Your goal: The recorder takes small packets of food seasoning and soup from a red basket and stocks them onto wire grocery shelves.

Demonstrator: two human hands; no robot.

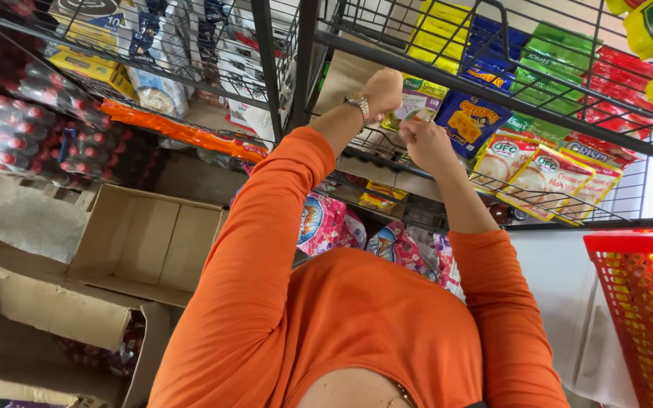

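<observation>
1. The left hand is raised to the wire shelf, at about 12 o'clock from the person's chest. Its fingers are clenched into a loose fist, seen from the back, so I cannot tell if something is inside it. A metal wristwatch sits on this wrist.
2. The right hand is just below and to the 4 o'clock side of the left hand. Its fingers are bent and pinched together near the edge of a small pale packet; whether they really grip it is hidden by the hand itself.
3. The small pale packet stands on the wire shelf, between the two hands: at 3 o'clock from the left fist, touching or almost touching it, and at 12 o'clock from the right fingers.
4. A blue snack pack stands just beside the pale packet, at its 3 o'clock side.
5. White and red pouches lean in a row on the same shelf, at 3 o'clock from the right hand, a little apart from it.
6. Both arms wear orange sleeves.
7. A red plastic basket is at 4 o'clock, well apart from the hands.
8. Open cardboard boxes lie on the floor at 8 o'clock, and dark bottles with red caps lie at 10 o'clock.
</observation>
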